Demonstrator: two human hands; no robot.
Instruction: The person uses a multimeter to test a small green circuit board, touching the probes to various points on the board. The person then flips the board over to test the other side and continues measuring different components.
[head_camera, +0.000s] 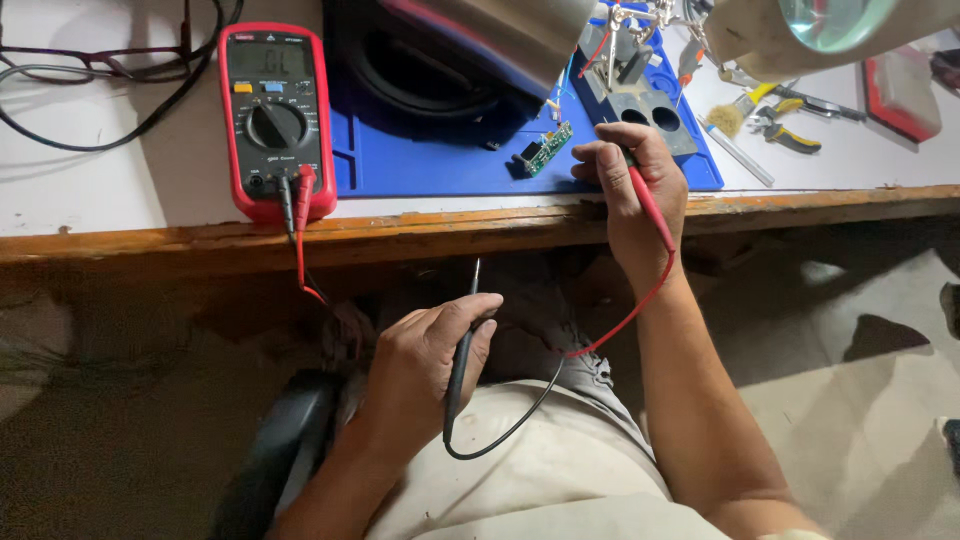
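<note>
Probes are sitting in both hands: the right hand (640, 190) is pinching the red probe (648, 205) at the blue mat's (420, 160) front edge, just beside the small green circuit board (543, 150). The left hand (430, 365) is gripping the black probe (462, 350) below the wooden table edge (150, 243), well apart from the red multimeter (277, 120).
</note>
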